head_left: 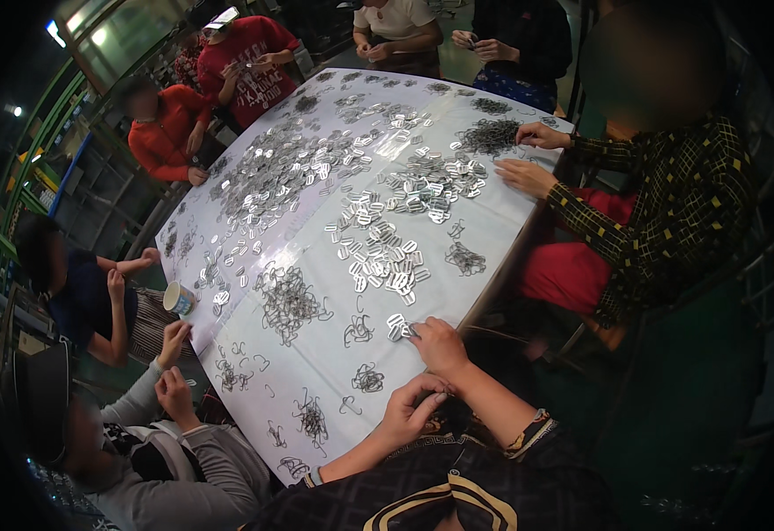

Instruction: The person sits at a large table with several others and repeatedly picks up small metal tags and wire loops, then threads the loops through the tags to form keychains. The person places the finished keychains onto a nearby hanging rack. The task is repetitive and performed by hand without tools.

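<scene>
Lying by the right hand — buckles; a red shirt bears lettering.

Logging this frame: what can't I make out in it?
All in the head view:
- Whether the left hand holds anything: its curled fingers hide it.
- The right hand's exact grip by the flat metal pieces: its own fingers cover it.
- The black-topped co-worker's head: cut off above.
- Single pieces in the far dark pile: small, overlapping.
</scene>
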`<state>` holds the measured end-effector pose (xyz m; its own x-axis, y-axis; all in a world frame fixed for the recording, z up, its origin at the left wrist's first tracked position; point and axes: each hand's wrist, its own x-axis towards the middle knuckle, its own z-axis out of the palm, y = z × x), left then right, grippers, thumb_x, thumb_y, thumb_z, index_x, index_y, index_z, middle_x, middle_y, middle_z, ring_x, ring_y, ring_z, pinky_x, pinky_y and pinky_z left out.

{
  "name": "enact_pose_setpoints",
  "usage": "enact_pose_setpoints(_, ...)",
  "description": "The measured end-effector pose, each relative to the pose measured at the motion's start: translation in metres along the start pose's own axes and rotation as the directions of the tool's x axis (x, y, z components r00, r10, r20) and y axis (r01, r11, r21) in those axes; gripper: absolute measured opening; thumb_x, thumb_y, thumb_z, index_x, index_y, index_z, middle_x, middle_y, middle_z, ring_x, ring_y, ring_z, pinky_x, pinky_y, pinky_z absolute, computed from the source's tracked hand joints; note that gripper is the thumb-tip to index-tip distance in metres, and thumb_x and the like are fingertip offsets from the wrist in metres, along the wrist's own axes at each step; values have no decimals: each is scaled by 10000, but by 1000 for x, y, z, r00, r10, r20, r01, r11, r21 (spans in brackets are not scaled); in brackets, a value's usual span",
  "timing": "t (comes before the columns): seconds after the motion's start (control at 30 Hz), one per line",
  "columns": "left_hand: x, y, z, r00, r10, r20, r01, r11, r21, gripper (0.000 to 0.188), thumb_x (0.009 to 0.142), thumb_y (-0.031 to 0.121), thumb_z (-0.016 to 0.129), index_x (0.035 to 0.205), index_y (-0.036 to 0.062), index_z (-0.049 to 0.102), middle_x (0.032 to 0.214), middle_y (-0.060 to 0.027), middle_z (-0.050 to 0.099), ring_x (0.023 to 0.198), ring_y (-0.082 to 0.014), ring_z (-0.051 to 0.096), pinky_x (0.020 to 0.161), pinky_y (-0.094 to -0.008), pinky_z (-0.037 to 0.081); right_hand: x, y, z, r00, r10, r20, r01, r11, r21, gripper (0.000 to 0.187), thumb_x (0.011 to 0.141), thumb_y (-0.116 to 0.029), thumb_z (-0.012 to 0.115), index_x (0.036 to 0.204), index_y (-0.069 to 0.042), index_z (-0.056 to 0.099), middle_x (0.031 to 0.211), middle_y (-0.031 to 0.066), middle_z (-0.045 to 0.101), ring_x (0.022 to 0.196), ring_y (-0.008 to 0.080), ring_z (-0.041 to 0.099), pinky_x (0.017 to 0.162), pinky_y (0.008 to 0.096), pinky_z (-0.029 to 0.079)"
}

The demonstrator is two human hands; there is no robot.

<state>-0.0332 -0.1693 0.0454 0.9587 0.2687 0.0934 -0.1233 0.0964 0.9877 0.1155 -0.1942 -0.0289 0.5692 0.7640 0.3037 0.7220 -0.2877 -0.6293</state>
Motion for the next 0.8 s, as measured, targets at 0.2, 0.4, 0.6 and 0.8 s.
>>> enact_pose_setpoints(0.2, 0, -6, -2, 999, -30, -16, 30, 999, -19, 90, 939, -18, 521, 1029, -16, 535, 1051, -120, 598, 1026, -191, 579, 928, -323, 442, 1, 4, -8, 992, 117, -41, -111, 985, 135, 110, 790, -135, 693, 800, -38, 642, 806, 137, 613, 750, 351, 627, 673, 435, 507)
enact_pose_setpoints(0.4, 2, -3, -3, 999, -36, -21, 37, 999, 36, 91, 932, -11, 536, 1021, -20, 552, 1044, -122, 611, 1009, -182, 589, 917, -318, 449, 7, 10, -9, 976, 188, -108, -147, 941, 304, 96, 773, -115, 708, 782, -26, 674, 752, 140, 634, 690, 326, 630, 636, 394, 506)
enact_pose_setpoints(0.6, 4, -4, -4, 998, -39, -44, 41, 998, 52, 89, 928, -13, 541, 1015, -22, 557, 1033, -123, 622, 992, -179, 595, 904, -311, 454, 12, 4, -26, 864, 500, 61, -425, 659, 621, 92, 836, -61, 672, 824, 31, 672, 696, 105, 675, 605, 150, 665, 560, 267, 511)
enact_pose_setpoints(0.8, 7, 1, -3, 988, -47, -144, 59, 995, 77, 77, 934, 10, 555, 1004, -23, 562, 1008, -107, 646, 957, -152, 598, 886, -290, 461, -8, -9, -66, 892, 393, 221, -377, 381, 844, 118, 888, -60, 649, 903, 57, 635, 751, 85, 669, 633, 118, 646, 567, 228, 515)
